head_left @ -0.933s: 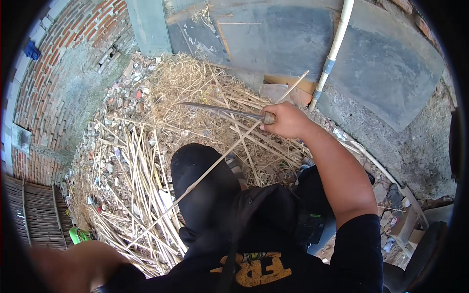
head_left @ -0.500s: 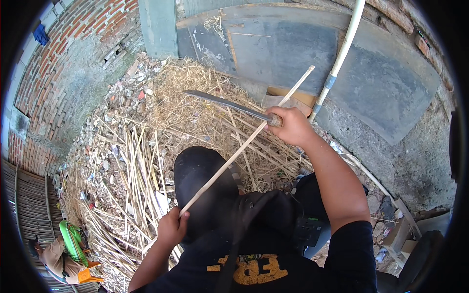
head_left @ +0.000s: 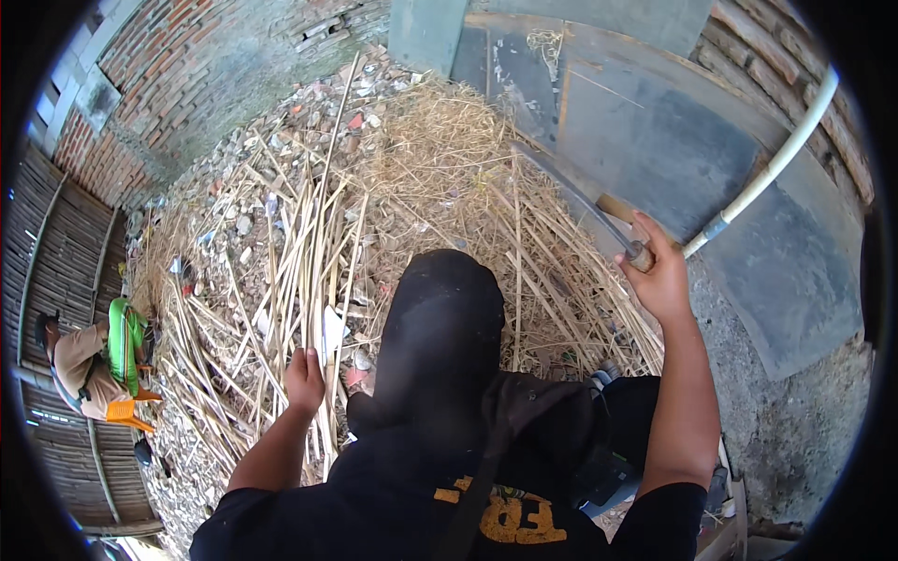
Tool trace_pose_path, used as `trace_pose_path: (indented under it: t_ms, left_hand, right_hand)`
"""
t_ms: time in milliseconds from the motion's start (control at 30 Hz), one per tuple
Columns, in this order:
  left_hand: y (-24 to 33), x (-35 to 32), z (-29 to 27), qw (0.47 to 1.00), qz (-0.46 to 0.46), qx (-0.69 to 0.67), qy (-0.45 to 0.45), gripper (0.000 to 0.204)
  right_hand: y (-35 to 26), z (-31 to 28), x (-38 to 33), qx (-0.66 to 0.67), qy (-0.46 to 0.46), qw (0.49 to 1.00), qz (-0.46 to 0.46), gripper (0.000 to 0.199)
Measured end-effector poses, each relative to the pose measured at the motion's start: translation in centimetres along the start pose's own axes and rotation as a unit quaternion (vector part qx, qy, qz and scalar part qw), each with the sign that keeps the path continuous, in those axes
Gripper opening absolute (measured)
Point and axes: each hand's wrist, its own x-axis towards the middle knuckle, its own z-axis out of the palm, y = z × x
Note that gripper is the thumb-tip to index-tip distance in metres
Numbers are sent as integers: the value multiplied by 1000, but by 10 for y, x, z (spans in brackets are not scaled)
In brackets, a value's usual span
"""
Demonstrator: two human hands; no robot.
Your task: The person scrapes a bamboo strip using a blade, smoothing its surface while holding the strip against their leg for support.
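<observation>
My right hand [head_left: 658,271] grips the wooden handle of a machete [head_left: 578,194], fingers partly loosened around it. Its long dark blade points up and to the left, clear of any stick. On the left, my left hand [head_left: 303,381] is closed at the near end of a long thin stick [head_left: 339,133]. That stick reaches away over a pile of pale split sticks [head_left: 304,248], its far end near the rubble. Where the fingers meet the stick is partly hidden.
Dry straw [head_left: 435,140] and more strips [head_left: 552,280] cover the ground ahead. Grey boards [head_left: 655,122] lean at the wall, beside a pale pole [head_left: 776,164]. A brick wall [head_left: 187,84] stands far left. Another person [head_left: 84,365] sits at left on an orange chair [head_left: 126,411].
The stick that lay diagonally across in front of me has swung left over the pile with my left hand. My right hand with the machete has moved right, apart from it. The view has turned.
</observation>
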Motion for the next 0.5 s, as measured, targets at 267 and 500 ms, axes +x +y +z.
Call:
trace_pose_path:
  t_ms: [267, 500]
  left_hand:
    - [-135, -26, -13, 980, -151, 123, 46, 42]
    - [-177, -22, -41, 880, -345, 316, 77, 60]
  right_hand:
    - [33, 6, 3, 69, 29, 997, 1, 59]
    - [41, 5, 4, 58, -2, 995, 77, 59]
